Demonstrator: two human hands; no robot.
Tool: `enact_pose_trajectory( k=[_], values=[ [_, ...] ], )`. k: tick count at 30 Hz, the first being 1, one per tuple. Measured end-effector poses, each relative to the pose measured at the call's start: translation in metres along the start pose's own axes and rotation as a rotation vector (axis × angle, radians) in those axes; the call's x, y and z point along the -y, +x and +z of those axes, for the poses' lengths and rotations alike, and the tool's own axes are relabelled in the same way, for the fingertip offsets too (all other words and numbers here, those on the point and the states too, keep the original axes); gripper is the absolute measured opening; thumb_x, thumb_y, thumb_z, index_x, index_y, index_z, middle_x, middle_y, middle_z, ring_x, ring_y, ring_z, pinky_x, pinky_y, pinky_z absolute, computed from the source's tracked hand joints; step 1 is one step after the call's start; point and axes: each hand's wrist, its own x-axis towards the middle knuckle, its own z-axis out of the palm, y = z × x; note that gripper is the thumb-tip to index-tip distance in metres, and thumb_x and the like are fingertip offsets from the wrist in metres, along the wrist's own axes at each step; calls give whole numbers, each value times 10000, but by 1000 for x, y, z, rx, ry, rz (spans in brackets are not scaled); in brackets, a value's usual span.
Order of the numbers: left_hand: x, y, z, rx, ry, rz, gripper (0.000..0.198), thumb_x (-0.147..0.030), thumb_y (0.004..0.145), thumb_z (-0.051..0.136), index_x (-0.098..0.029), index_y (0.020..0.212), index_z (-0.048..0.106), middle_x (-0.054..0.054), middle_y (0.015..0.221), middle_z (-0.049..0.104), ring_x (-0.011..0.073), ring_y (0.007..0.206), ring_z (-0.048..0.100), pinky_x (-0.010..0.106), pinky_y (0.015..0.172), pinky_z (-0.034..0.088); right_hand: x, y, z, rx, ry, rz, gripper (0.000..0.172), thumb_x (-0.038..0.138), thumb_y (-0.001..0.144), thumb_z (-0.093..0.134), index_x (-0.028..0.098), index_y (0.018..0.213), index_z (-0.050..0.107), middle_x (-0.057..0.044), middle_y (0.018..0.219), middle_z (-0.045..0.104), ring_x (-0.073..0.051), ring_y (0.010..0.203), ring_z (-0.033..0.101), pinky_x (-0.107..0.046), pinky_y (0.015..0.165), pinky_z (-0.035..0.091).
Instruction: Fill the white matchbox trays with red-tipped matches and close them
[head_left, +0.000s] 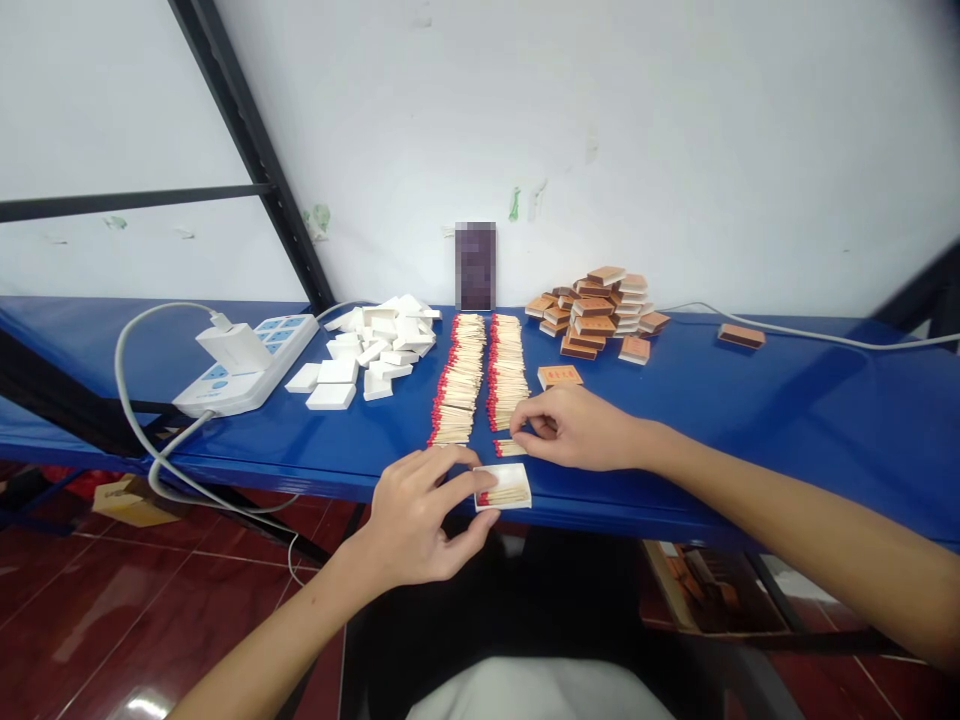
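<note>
My left hand point(424, 515) grips a small white matchbox tray point(523, 487) at the shelf's front edge, thumb below and fingers along its upper side. Several red-tipped matches point(504, 496) lie inside the tray, heads to the left. Just above it, my right hand point(566, 428) has its thumb and index finger closed at the tail ends of a few matches point(510, 448); the exact contact is partly hidden. Two long rows of matches, a left row point(459, 385) and a right row point(508, 370), run back from my hands, red heads facing left.
White empty trays point(379, 340) are heaped at left beside a power strip point(247, 370) with a charger and cable. Orange-brown matchbox sleeves point(596, 315) are piled at right; one sleeve point(559, 376) lies near my right hand. A blurred dark rectangle point(475, 266) leans on the wall.
</note>
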Motion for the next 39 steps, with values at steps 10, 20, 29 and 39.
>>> enact_pose_trajectory(
  k=[10, 20, 29, 39],
  values=[
    [0, 1, -1, -7, 6, 3, 178, -255, 835, 675, -219, 1007, 699, 67, 1014, 712, 208, 857, 695, 335, 726, 552, 5, -3, -5, 84, -2, -122, 354, 195, 880, 579, 188, 1206, 717, 49, 585, 536, -88, 539, 462, -216, 580, 321],
    [0, 0, 0, -8, 6, 5, 177, -253, 831, 678, -220, 1003, 699, 66, 1005, 714, 205, 851, 697, 330, 722, 557, 5, -3, -6, 89, -32, -112, 322, 218, 892, 575, 195, 1175, 725, 59, 576, 484, -85, 520, 433, -223, 563, 297],
    [0, 1, -1, -8, 12, 5, 179, -256, 833, 676, -213, 1004, 705, 67, 1017, 711, 205, 856, 699, 333, 727, 557, 4, -3, -5, 108, -45, -120, 308, 205, 881, 575, 197, 1150, 726, 47, 610, 526, -92, 551, 463, -223, 579, 306],
    [0, 2, 0, -11, 7, 2, 171, -257, 832, 675, -219, 997, 703, 64, 1003, 712, 199, 840, 696, 320, 717, 552, -2, -2, -5, -19, -90, -57, 267, 160, 872, 535, 144, 1018, 759, 15, 570, 593, -99, 503, 457, -246, 595, 334]
  ],
)
